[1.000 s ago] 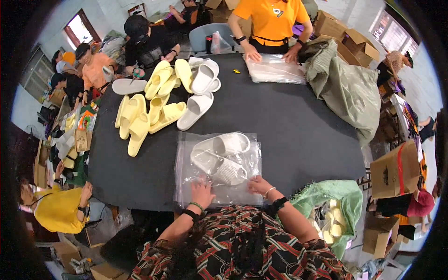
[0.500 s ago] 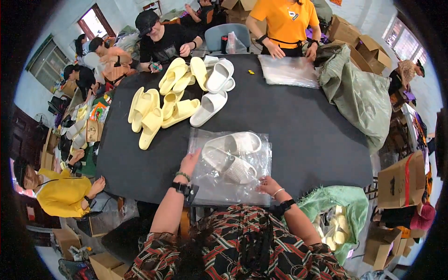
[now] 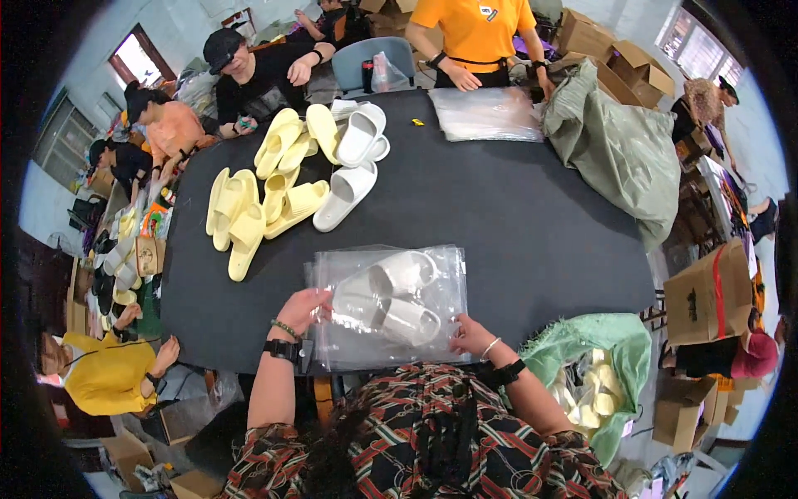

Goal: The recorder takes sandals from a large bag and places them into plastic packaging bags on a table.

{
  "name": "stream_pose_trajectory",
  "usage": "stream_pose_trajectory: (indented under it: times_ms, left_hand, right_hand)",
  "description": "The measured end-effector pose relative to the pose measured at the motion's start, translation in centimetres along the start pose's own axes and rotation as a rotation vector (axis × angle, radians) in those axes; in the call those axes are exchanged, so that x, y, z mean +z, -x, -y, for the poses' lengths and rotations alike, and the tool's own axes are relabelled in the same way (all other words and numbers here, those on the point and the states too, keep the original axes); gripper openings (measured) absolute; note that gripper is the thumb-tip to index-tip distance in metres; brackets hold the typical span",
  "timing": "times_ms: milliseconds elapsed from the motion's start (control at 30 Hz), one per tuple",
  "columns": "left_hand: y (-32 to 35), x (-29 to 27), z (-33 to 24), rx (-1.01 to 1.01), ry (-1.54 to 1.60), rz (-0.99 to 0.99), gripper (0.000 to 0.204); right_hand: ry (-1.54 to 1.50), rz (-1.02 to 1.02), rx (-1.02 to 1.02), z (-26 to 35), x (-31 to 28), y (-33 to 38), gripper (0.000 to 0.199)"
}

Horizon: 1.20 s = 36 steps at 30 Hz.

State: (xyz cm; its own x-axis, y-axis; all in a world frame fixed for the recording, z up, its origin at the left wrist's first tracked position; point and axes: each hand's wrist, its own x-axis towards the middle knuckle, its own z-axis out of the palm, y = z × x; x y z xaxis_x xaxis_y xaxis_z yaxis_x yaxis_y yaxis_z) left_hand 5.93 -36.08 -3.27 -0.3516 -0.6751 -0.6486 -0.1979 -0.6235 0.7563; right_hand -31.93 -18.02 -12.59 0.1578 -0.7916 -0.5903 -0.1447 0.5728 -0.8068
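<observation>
A pair of white slide slippers (image 3: 401, 293) lies in a clear plastic bag (image 3: 349, 353) at the table's near edge. The slippers are side by side, seen through the film. More plastic sheets lie under or along this bag; how many cannot be made out. My left hand (image 3: 304, 311) pinches the bag's left edge, its fingertips at the film. On the opposite side, my right hand (image 3: 472, 336) grips the right edge low down, thumb and fingers together. Beyond the bag are several loose yellow slippers (image 3: 247, 237) and several white ones (image 3: 347, 195).
A dark table (image 3: 499, 208) spans the middle. A stack of clear bags (image 3: 486, 116) lies at its far side before a person in orange (image 3: 474, 33). A grey-green sack (image 3: 619, 154) covers the far right corner. A green sack of slippers (image 3: 628, 349) stands at my right.
The bagged slippers now lie with their straps toward the right and nearer me. My left hand has shifted left and down along the bag's edge. The whole view has shifted slightly.
</observation>
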Motion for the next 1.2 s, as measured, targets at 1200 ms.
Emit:
stream_pose_trajectory:
  times_ms: [1200]
  left_hand:
    - [-0.4,-0.4,1.3,-0.185,0.032,0.075,0.043]
  right_hand:
    - [0.346,-0.528,-0.064,-1.0,-2.8,-4.5,0.038]
